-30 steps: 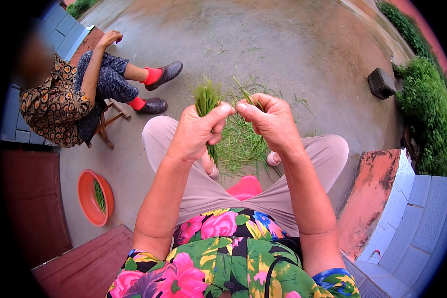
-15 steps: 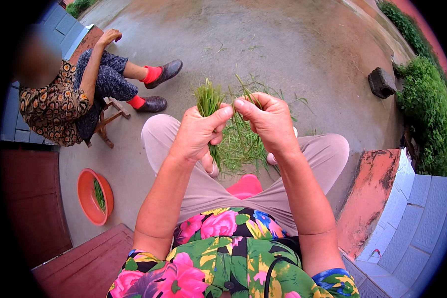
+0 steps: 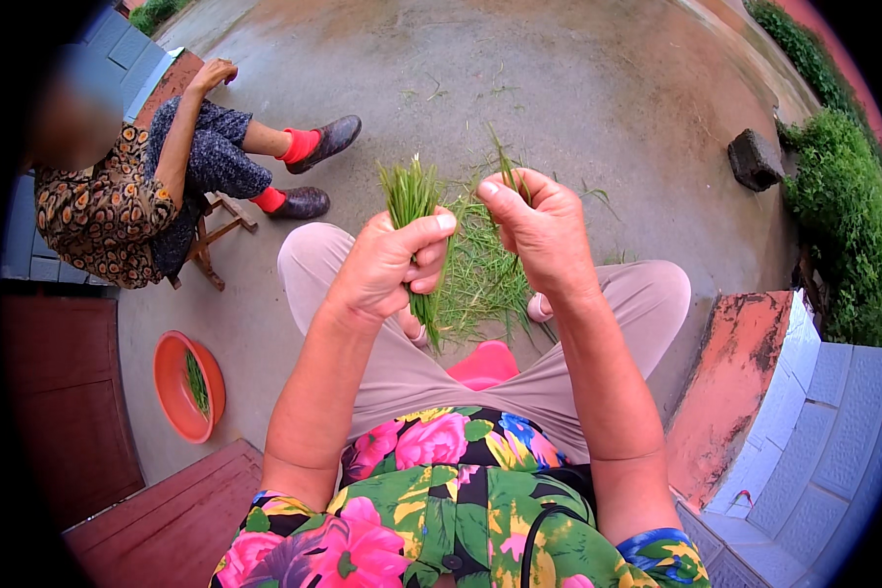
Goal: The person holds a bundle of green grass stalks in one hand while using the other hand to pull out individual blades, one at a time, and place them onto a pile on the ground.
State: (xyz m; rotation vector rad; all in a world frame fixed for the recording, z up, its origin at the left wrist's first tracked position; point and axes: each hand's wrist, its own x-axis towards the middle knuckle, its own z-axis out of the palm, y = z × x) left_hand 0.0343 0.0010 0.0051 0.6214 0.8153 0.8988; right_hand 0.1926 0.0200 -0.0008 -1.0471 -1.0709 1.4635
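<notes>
My left hand [image 3: 387, 260] is closed round an upright bunch of thin green stalks [image 3: 412, 193], much like chives. Their ends stick up above the fist, and more hang out below it. Just to the right, my right hand [image 3: 547, 235] pinches a few loose green blades [image 3: 505, 157] between thumb and fingers. A gap separates the two hands. Beneath them, on the ground between my feet, lies a loose heap of green blades [image 3: 480, 279].
At left, an orange basin [image 3: 167, 412] holds some green stalks [image 3: 197, 384]. Beyond it a person [image 3: 108, 211] sits on a low wooden stool [image 3: 206, 250]. A pink seat edge [image 3: 485, 365] shows between my thighs. A hollow block [image 3: 754, 162] stands near bushes at right.
My right hand has drawn away to the right from the bunch, taking a few blades with it. My left hand keeps its hold nearly in place.
</notes>
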